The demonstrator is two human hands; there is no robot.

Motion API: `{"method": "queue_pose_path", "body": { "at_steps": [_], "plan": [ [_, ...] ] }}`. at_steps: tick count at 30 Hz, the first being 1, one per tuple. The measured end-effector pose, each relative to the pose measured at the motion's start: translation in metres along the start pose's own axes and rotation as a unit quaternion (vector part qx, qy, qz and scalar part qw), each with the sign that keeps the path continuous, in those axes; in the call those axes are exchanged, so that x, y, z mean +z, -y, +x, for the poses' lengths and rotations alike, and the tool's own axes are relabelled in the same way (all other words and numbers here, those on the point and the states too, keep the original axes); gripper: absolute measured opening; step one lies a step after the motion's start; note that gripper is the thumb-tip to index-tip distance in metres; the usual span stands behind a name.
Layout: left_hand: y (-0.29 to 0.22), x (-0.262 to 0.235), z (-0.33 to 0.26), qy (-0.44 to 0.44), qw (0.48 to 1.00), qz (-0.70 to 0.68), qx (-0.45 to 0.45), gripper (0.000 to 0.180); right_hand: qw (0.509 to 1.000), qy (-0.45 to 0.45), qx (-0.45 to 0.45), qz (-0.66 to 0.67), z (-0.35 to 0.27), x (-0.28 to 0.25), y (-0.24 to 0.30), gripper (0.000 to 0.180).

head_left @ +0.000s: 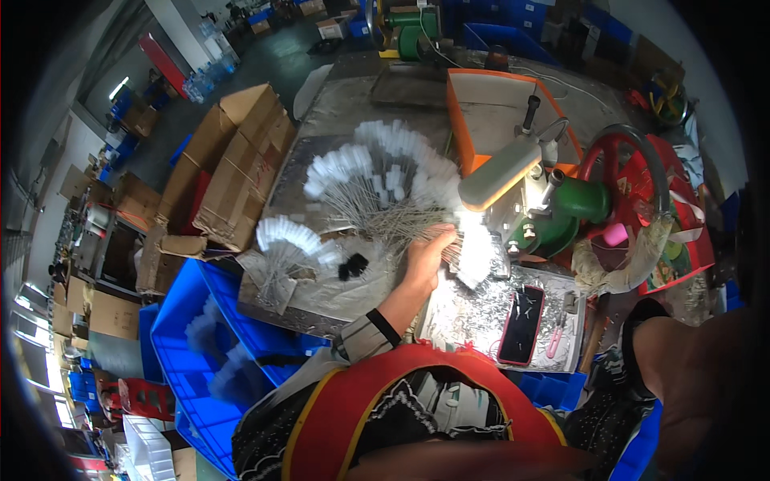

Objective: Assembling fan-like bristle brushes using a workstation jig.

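Brushes [341,172], white-headed and on thin wire stems, are spread in fans over a grey bench [341,100], with one smaller fan set apart nearer the person. To the right of the main pile, a green press [581,199] with a red wheel [595,160] is mounted, and an orange-edged box [454,112] is placed behind it. More white-headed pieces are held in a blue bin [172,337] at the bench's left. Beside the press, a scrap-strewn tray [437,313] is brightly lit by a lamp [501,175]. Stems at the pile's right end are gripped by the left hand [429,258], close to the press; the right hand cannot be made out, so its state cannot be told. For good handling, the stems should be kept parallel, their ends evened, and tangled wires eased apart rather than tugged. Fingers are best kept clear of the press. The phone [521,325] and the pink-handled tool [555,338] would be better moved off the tray.
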State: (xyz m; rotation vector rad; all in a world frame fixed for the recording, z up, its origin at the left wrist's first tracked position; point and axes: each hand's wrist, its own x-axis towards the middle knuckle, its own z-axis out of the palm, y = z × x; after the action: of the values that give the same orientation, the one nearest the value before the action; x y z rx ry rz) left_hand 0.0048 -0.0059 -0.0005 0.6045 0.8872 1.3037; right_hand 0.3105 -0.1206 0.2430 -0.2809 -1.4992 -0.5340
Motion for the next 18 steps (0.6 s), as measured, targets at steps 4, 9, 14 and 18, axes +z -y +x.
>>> {"method": "queue_pose_path", "body": {
  "at_steps": [4, 9, 14, 18],
  "plan": [
    [0.0, 0.001, -0.005, 0.002, 1.0, -0.003, -0.008, 0.018, 1.0, 0.0, 0.005, -0.018, 0.0, 0.013, 0.009, 0.04],
    [-0.001, -0.001, -0.009, -0.003, 1.0, 0.005, -0.008, 0.018, 0.999, -0.006, 0.009, -0.052, 0.001, 0.026, 0.018, 0.039],
    [0.002, -0.005, -0.003, -0.021, 1.0, 0.005, -0.001, 0.017, 0.993, 0.015, 0.013, -0.12, -0.01, 0.009, 0.021, 0.037],
    [-0.001, -0.004, -0.011, -0.007, 1.0, 0.0, -0.022, 0.018, 0.983, 0.035, 0.093, -0.155, -0.008, 0.005, 0.035, 0.036]
  ]
}}
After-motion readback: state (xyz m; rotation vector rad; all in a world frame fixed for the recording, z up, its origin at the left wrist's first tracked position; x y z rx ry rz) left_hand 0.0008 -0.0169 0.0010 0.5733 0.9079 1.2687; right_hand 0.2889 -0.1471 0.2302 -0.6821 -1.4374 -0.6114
